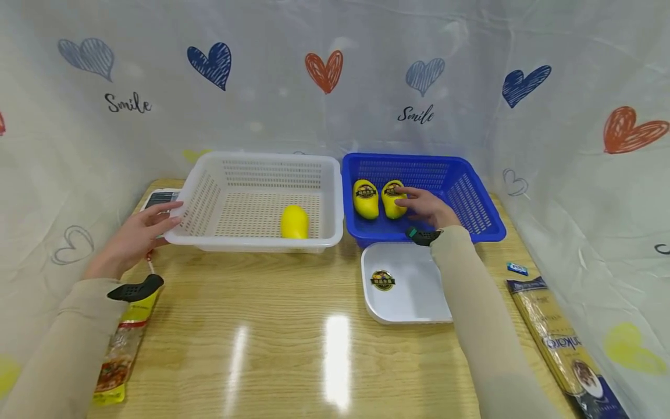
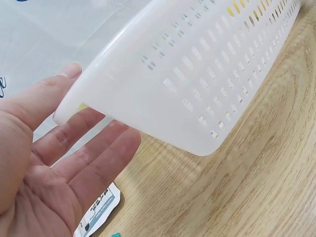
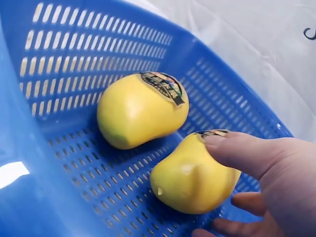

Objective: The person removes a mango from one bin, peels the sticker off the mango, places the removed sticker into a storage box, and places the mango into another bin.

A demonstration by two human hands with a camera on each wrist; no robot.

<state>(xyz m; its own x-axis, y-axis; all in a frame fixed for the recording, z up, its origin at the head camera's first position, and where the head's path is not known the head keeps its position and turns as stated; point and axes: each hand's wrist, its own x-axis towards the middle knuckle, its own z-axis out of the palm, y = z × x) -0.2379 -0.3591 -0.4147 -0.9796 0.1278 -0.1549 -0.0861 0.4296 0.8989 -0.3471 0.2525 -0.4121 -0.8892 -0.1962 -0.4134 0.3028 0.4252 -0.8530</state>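
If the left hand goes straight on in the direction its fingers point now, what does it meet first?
The left hand points at the white basket. Its fingertips are already at the basket's near left corner, so it would push that corner rim first. The yellow fruit inside lies farther on.

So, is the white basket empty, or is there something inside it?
Not empty. The white basket holds one yellow mango near its front wall; the left hand touches its corner.
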